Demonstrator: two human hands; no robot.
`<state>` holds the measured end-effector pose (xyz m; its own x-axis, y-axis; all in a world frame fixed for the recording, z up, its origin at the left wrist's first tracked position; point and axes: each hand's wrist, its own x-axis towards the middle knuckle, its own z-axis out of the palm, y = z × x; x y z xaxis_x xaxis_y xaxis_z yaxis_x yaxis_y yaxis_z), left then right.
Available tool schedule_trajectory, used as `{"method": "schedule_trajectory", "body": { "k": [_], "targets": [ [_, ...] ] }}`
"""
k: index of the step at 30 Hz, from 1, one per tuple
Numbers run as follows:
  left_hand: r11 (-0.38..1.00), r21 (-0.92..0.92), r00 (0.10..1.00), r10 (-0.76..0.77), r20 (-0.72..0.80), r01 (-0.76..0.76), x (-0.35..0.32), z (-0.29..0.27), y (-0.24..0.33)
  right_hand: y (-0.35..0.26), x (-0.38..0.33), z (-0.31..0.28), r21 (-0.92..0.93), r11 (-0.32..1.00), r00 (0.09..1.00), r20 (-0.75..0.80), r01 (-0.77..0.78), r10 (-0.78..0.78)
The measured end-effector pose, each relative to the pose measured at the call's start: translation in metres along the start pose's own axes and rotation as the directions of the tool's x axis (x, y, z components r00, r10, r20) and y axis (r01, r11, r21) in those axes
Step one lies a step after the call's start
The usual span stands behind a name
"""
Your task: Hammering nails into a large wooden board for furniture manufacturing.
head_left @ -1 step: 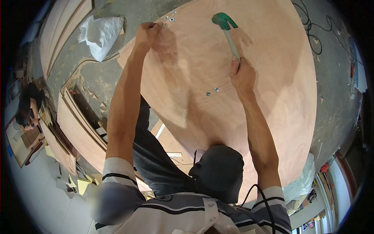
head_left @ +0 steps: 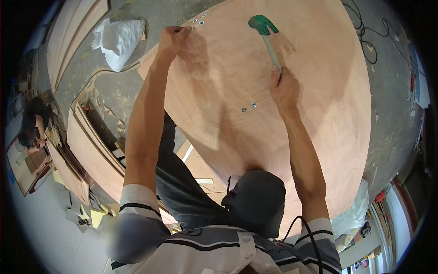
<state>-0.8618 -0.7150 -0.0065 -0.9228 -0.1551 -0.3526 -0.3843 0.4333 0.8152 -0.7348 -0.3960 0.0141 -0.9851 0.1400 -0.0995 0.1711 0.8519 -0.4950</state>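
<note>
Plywood round [head_left: 315,114] underneath: right hand [head_left: 284,89] clenched round green hammer [head_left: 267,39] mid-panel; left hand [head_left: 172,39] pinching fitting [head_left: 191,29] at far edge.

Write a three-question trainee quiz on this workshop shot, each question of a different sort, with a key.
1. True or false: the right hand holds a hammer with a green head.
2. Where is the left hand working? A) at the far edge of the round plywood panel, beside small metal fittings; B) on the white bag; C) on the black cable.
3. Fill in: two more fittings lie on the panel nearer the ___ hand.

Key: 1 true; 2 A; 3 right.
</note>
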Motion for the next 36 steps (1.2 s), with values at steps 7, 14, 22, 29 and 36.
{"method": "schedule_trajectory", "body": {
  "k": [7, 14, 22, 29, 36],
  "targets": [
    [0.994, -0.105, 0.998, -0.018, -0.062, 0.012, 0.0, 0.009, 0.003, -0.003, 0.001, -0.001, 0.009, 0.999, 0.999, 0.035, -0.034, 0.033],
    [0.998, -0.063, 0.989, -0.02, -0.143, 0.011, -0.006, 0.002, -0.005, -0.004, 0.0, 0.001, -0.045, 0.999, 1.0, 0.001, 0.01, -0.01],
    [0.931, -0.354, 0.934, -0.199, -0.298, 0.086, -0.173, 0.05, -0.044, 0.0, -0.005, -0.007, 0.036, 0.998, 0.996, 0.078, -0.043, 0.04],
    [0.98, -0.129, 0.946, -0.181, -0.269, 0.151, -0.208, 0.035, -0.036, -0.112, 0.008, -0.013, 0.256, 0.962, 0.958, 0.239, 0.096, -0.159],
    [0.982, -0.163, 0.957, -0.131, -0.258, 0.091, -0.205, 0.045, -0.041, -0.132, 0.004, 0.011, 0.084, 0.992, 0.932, 0.344, 0.091, -0.114]
  ]
}}
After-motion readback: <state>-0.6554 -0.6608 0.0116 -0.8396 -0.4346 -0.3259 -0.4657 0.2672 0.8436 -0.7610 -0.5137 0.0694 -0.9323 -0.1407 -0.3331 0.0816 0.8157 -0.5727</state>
